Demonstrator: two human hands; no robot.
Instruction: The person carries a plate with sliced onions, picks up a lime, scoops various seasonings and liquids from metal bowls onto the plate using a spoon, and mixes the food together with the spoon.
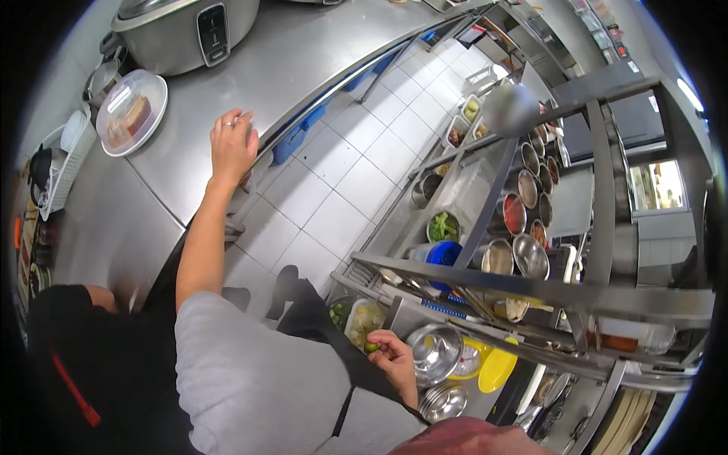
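My left hand [233, 148], with a ring on one finger, is held over the edge of the steel counter [303, 53]. Its fingers are loosely bent and nothing shows in them. I cannot tell whether it touches the metal. My right hand [394, 362] is low in front of my body, its fingers closed on a small green lime-like piece [371, 346]. Just behind that piece is a white tub [356, 327] of pale green cut pieces, with a container of dark greens [339, 312] beside it. A shiny steel bowl [434, 353] is close to my right hand.
A large cooker [182, 34] and a plate with a clear dome [135, 114] occupy the counter. Metal rack bars [531, 284] cross the right side, near steel pots [514, 212] and yellow bowls [498, 365]. A person in black [98, 364] is at lower left. White tiled floor [334, 159] separates the counters.
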